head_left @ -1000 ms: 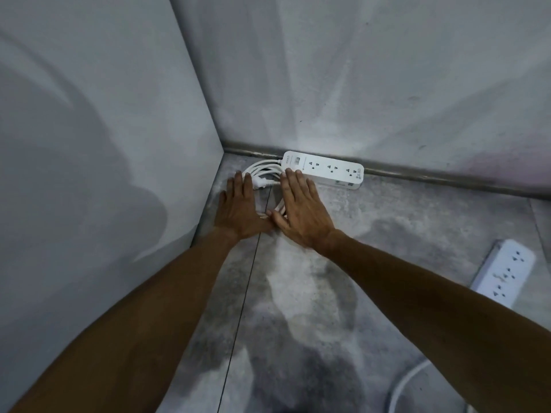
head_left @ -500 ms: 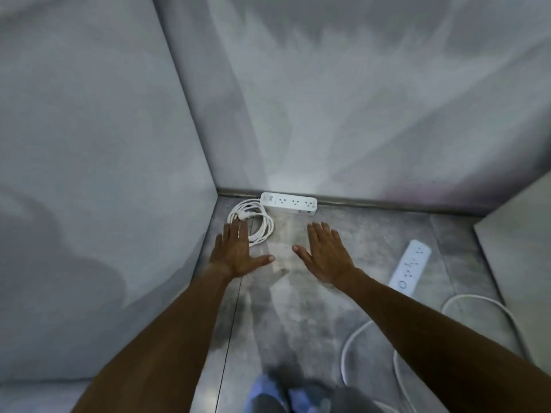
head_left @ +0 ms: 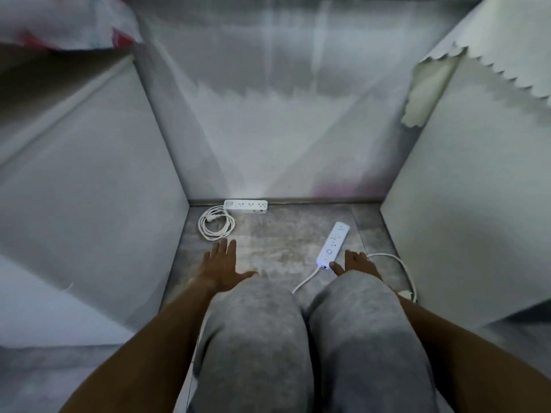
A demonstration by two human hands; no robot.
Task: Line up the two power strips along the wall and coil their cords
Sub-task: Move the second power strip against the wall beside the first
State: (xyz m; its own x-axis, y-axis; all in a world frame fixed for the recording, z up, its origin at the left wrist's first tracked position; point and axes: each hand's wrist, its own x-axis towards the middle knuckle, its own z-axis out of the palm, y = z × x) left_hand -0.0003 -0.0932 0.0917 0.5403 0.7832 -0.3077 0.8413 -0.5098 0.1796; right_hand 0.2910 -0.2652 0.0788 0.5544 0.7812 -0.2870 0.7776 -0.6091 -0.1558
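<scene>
Second power strip [head_left: 333,243] lies angled, long axis toward the wall [head_left: 283,129].

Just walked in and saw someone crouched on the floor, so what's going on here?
A person is tidying two power strips. The first power strip lies along the back wall, its coiled cord beside it. The second power strip sits angled mid-floor, its loose cord uncoiled. The right hand is beside it; the left hand is open and empty.

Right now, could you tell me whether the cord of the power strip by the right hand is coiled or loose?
Loose. The second strip's cord trails uncoiled across the floor in one wide loop.
</scene>
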